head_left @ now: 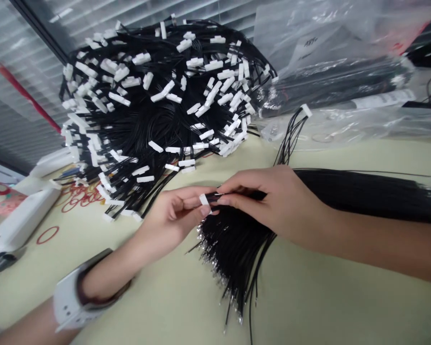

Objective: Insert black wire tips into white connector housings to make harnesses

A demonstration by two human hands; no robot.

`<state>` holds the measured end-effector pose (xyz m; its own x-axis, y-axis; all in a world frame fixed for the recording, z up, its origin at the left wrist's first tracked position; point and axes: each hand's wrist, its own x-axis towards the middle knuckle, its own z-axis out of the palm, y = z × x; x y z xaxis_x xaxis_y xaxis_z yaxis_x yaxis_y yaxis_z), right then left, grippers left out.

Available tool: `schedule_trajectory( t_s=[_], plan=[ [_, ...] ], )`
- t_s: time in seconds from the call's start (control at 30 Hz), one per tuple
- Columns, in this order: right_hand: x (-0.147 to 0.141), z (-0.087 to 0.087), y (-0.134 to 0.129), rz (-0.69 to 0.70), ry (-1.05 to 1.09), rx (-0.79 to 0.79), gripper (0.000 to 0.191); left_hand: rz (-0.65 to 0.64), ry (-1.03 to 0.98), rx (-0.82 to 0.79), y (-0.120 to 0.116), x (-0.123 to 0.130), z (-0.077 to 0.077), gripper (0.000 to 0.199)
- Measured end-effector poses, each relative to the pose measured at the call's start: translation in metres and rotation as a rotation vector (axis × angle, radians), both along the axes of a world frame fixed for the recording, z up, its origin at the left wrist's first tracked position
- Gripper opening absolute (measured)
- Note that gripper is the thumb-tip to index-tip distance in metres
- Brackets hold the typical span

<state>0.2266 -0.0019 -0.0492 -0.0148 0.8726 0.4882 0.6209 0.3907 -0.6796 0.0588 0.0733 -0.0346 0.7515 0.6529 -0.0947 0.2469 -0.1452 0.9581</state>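
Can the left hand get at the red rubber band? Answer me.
Probably yes: only mat lies between the left hand and red rubber band, though it pinches a white connector.

I see: pale green desk (pixel 309 306) left edge, red rubber bands (pixel 78 200), white plastic box (pixel 19 223) | far edge, clear plastic bags (pixel 330 62) | beyond, slatted window blinds (pixel 17 81)

The head-worn camera looks forward and down from above the table (pixel 309 297), close over the bundle of black wires (pixel 233 249). The left hand (pixel 168 218) and right hand (pixel 273 203) lie just above that bundle in view, with a heap of connector-tipped wires (pixel 154 105) beyond it
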Motion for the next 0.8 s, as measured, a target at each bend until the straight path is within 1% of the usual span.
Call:
schedule_trajectory(
  t_s=[0.1,0.23,0.3,0.37,0.43,0.5,0.57,0.63,0.7,0.8],
  plan=[
    [0.007,0.013,0.001,-0.057,-0.057,-0.007,0.011,0.038,-0.012,-0.098,0.004,-0.001,0.0,0.028],
    [0.01,0.027,-0.003,-0.177,-0.006,0.139,0.011,0.045,-0.03,-0.144,0.007,-0.003,-0.002,0.028],
    [0.007,0.029,-0.006,-0.17,-0.024,0.192,0.011,0.038,-0.038,-0.147,0.007,-0.004,-0.003,0.028],
    [0.001,0.026,-0.01,-0.081,-0.111,0.164,0.013,0.01,-0.056,-0.135,0.007,-0.004,-0.003,0.026],
    [-0.006,0.019,-0.012,0.032,-0.202,0.069,0.019,-0.014,-0.076,-0.131,0.007,-0.005,-0.003,0.025],
    [-0.01,0.011,-0.012,0.092,-0.258,-0.036,0.025,-0.006,-0.076,-0.146,0.008,-0.006,-0.003,0.026],
    [-0.011,0.004,-0.011,0.075,-0.255,-0.073,0.026,0.015,-0.074,-0.156,0.007,-0.007,-0.003,0.028],
    [-0.01,-0.001,-0.009,0.02,-0.19,-0.076,0.023,-0.001,-0.076,-0.148,0.006,-0.007,-0.002,0.027],
    [-0.009,-0.003,-0.008,-0.028,-0.103,-0.082,0.02,-0.035,-0.061,-0.127,0.004,-0.006,0.0,0.026],
    [-0.009,-0.006,-0.009,-0.053,-0.013,-0.079,0.014,-0.047,-0.04,-0.113,0.002,-0.005,0.002,0.027]
  ],
)
